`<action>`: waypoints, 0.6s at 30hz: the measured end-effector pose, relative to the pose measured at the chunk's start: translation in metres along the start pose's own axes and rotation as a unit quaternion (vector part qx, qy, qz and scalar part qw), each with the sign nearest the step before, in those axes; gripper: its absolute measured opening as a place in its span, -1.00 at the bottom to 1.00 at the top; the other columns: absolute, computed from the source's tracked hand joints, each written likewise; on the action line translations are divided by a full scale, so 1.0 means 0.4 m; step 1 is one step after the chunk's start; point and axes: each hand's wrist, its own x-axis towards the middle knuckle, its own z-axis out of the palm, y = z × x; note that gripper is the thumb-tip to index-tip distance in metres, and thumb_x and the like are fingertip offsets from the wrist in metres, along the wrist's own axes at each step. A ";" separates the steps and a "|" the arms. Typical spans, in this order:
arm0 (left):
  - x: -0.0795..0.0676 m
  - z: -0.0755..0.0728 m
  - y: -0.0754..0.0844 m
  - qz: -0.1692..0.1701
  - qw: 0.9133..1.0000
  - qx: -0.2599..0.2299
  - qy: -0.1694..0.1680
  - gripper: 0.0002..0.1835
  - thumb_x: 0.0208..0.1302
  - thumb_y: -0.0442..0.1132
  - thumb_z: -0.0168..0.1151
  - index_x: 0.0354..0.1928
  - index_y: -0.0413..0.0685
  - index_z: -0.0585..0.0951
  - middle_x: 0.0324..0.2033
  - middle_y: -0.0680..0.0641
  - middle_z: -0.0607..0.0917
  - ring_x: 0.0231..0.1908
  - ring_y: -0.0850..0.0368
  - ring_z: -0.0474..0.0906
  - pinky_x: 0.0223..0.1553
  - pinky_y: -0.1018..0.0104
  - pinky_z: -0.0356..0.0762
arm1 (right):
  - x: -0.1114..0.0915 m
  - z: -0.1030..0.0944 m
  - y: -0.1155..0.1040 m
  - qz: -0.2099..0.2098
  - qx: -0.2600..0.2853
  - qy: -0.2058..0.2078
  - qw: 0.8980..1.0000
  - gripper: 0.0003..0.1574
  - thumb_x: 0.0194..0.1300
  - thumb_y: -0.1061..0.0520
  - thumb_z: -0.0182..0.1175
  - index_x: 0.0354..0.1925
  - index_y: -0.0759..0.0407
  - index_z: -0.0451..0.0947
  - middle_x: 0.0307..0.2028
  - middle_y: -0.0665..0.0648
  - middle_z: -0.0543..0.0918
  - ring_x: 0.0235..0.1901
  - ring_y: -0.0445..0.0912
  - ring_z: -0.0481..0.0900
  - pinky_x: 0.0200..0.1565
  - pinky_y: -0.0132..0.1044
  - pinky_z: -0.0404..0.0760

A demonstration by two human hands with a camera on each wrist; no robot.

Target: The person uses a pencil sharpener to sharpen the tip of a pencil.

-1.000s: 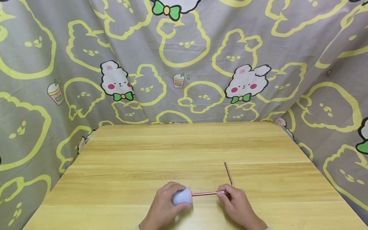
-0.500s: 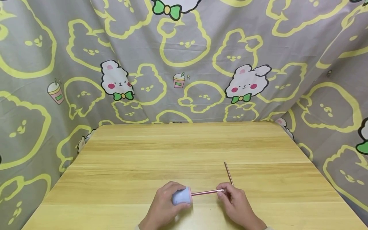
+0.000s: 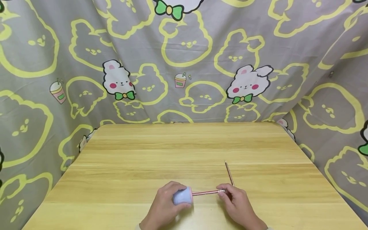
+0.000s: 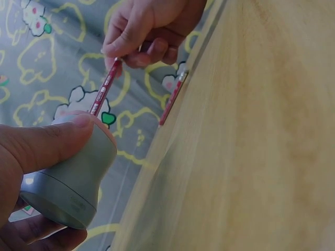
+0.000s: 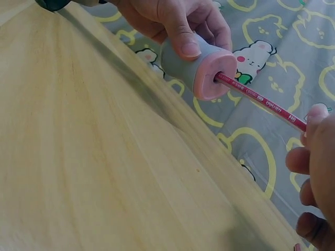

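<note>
A pale blue pencil sharpener (image 3: 181,196) with a pink end face (image 5: 210,86) lies sideways in the grip of my left hand (image 3: 165,204), thumb and fingers wrapped about its body. From a hole in that pink face sticks a red printed pencil (image 3: 204,193); its tip is hidden inside. My right hand (image 3: 238,204) pinches the pencil's far end between thumb and fingers. In the left wrist view both hands hold the sharpener (image 4: 78,167) and pencil (image 4: 104,89) above the table.
A second red pencil (image 3: 229,173) lies on the wooden table (image 3: 143,159), just beyond my right hand. Behind the table's far edge hangs a grey curtain (image 3: 201,73) with yellow cartoon outlines, and it runs along both sides too.
The pencil turns slightly about its length and its outer end shifts a little between my right fingers. Both hands stay in nearly the same place. The view shifts slightly.
</note>
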 end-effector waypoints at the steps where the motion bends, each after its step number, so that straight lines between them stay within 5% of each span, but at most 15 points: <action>1: 0.000 0.000 0.000 -0.002 1.000 0.001 -0.002 -0.54 -0.05 -0.08 0.54 -0.10 -0.10 0.65 -0.15 0.02 0.65 -0.22 0.12 0.58 -0.33 0.42 0.56 | 0.000 0.000 0.000 0.000 0.000 0.000 1.000 -0.64 0.02 0.53 0.28 -0.22 0.23 0.57 -0.59 -0.12 0.47 -0.62 -0.43 0.24 -0.62 -0.64 0.24; 18: -0.001 -0.005 -0.002 -0.022 1.000 0.005 -0.013 -0.54 -0.09 -0.14 0.56 -0.11 -0.10 0.65 -0.16 0.03 0.65 -0.23 0.17 0.56 -0.32 0.41 0.56 | -0.009 0.008 0.007 0.010 0.001 -0.002 1.000 -0.59 0.02 0.54 0.29 -0.34 0.08 0.53 -0.60 -0.13 0.48 -0.61 -0.42 0.25 -0.62 -0.64 0.25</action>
